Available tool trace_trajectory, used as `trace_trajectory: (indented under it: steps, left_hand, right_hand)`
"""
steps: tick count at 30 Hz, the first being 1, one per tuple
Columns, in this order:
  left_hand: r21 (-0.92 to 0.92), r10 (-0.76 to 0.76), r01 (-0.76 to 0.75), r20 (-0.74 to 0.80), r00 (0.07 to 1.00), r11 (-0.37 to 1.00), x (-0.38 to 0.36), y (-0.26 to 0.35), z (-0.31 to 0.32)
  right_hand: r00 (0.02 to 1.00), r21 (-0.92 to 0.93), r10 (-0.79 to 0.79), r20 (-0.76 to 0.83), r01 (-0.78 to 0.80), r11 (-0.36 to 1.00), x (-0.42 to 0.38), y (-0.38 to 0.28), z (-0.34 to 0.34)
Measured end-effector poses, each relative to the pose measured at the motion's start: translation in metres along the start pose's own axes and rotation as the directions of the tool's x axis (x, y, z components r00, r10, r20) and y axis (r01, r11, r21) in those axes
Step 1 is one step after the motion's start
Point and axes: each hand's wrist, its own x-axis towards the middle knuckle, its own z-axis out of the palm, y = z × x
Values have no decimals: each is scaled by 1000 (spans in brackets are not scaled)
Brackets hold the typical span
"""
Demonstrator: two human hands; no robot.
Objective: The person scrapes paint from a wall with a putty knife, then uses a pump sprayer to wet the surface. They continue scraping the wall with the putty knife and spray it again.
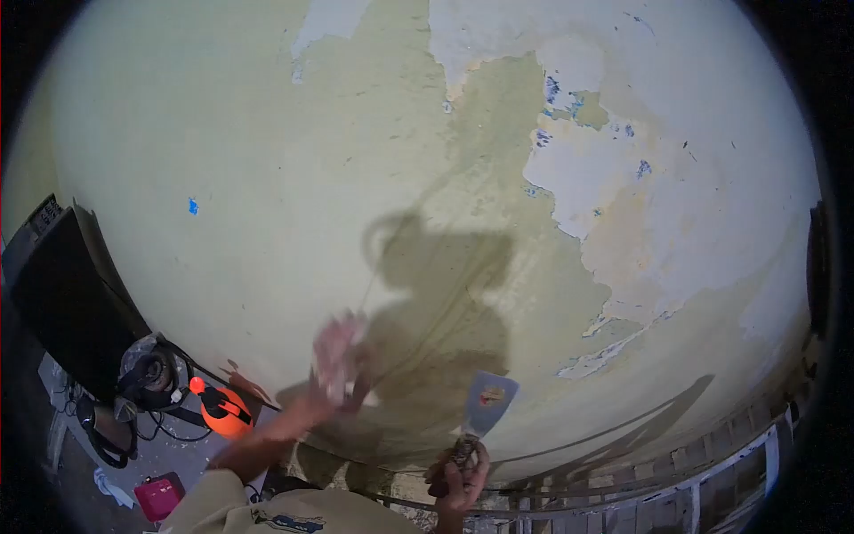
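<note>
My right hand (463, 481) is closed around the handle of a scraper (491, 402), low in the middle of the view. The wide metal blade points up, and a reddish-brown patch marks it. My left hand (340, 356) is raised in front of the wall, left of the scraper. Motion smears its fingers, so I cannot make out whether they hold anything. Before me stands a pale green wall (267, 178) with ragged patches of peeled paint (640, 222) at the upper right. A partly lifted flap of paint (609, 354) hangs at the lower right.
On the left, a grey surface (173, 458) bears an orange and black object (224, 411), cables and a pink item (160, 497). A large black panel (62, 294) stands behind them. A pale metal rail (694, 503) runs along the lower right.
</note>
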Motion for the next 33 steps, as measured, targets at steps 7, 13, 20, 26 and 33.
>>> trace_trajectory:
  steps: [7,13,20,26,33]
  left_hand:
    - [579,207,-181,22,978,795,145,-9,-11]
    - [428,313,-314,74,947,848,230,55,-2]
    - [0,732,-830,471,493,558,128,59,97]
    - [-481,525,-398,851,1,781,20,60,119]
    - [-447,446,-288,892,-73,847,-181,67,114]
  right_hand:
    - [999,-20,-37,2,37,999,3,-1,-13]
    - [1000,-47,-16,-9,15,999,-5,9,-11]
    - [860,20,-342,-378,377,926,-13,-12,-6]
    - [899,-105,-323,-297,305,947,-37,3,-51]
    - [964,-334,258,-65,-264,905,-51,28,-68]
